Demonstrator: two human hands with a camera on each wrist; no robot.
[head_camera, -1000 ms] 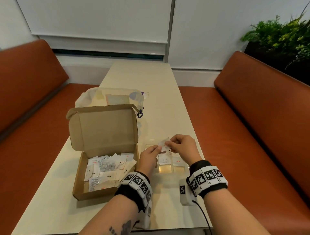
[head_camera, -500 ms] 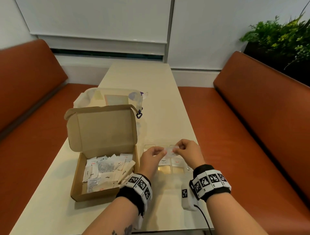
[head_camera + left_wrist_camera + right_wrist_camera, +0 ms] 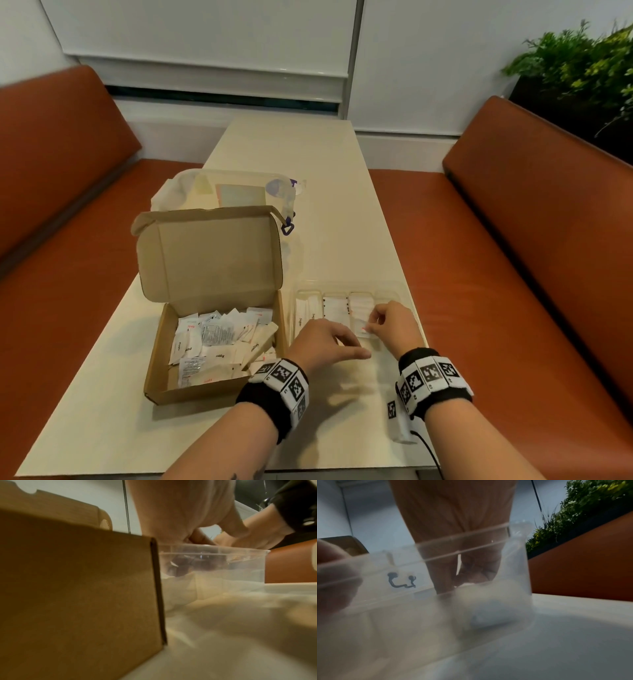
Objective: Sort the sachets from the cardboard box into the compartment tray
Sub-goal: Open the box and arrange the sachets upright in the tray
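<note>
An open cardboard box [image 3: 156, 356] [image 3: 77, 588] holds several white sachets [image 3: 219, 342]. To its right sits the clear compartment tray [image 3: 394, 286] [image 3: 240, 555] [image 3: 471, 543], with sachets lying in its left compartments. My right hand [image 3: 371, 327] [image 3: 452, 580] reaches down into a middle compartment and pinches a small white sachet [image 3: 362, 329] with a red mark. My left hand [image 3: 356, 349] hovers over the tray's near edge, fingers relaxed and pointing right, holding nothing.
A clear lidded plastic container [image 3: 226, 192] stands behind the box lid. Orange benches [image 3: 531, 274] flank the narrow table [image 3: 308, 154]. A plant [image 3: 582, 58] is at the back right. A small white device with a cable [image 3: 397, 425] lies by my right wrist.
Both hands held the sachet above the tray. Now the left hand has let go, and the right hand has lowered the sachet into a compartment.
</note>
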